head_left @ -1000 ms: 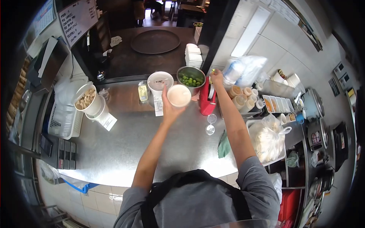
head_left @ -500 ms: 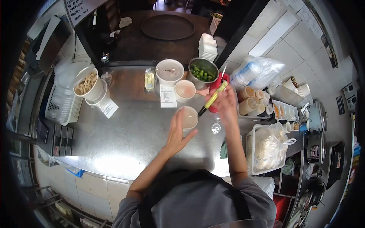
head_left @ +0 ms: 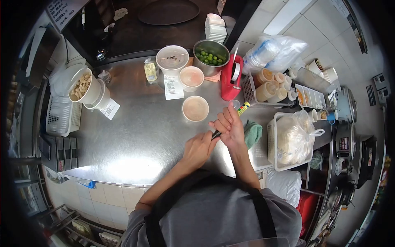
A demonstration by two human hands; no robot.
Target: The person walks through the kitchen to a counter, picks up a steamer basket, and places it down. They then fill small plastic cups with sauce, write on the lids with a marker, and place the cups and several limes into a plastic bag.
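In my right hand (head_left: 230, 126) is a marker (head_left: 243, 108) with a yellow patterned barrel, its far end sticking out above the fist. My left hand (head_left: 198, 149) is closed round the black end of the marker, touching my right hand. A round lidded cup (head_left: 195, 108) stands just beyond my hands. Behind it are a second lidded cup (head_left: 191, 78) and a larger lidded bowl (head_left: 172, 58), with a printed receipt (head_left: 173, 87) in front of the bowl. A small clear lid (head_left: 234, 104) lies beyond my right hand.
A red tape dispenser (head_left: 231, 78) and a metal pot of green fruits (head_left: 211, 61) stand at the back. Bottles (head_left: 267, 91) and a bagged basket (head_left: 292, 144) are on the right, near a green cloth (head_left: 253, 133). Stacked containers (head_left: 87, 88) stand left.
My left hand has left the nearest cup and closed on the marker's black end. My right hand has come down with the marker towards my body. The view has shifted.
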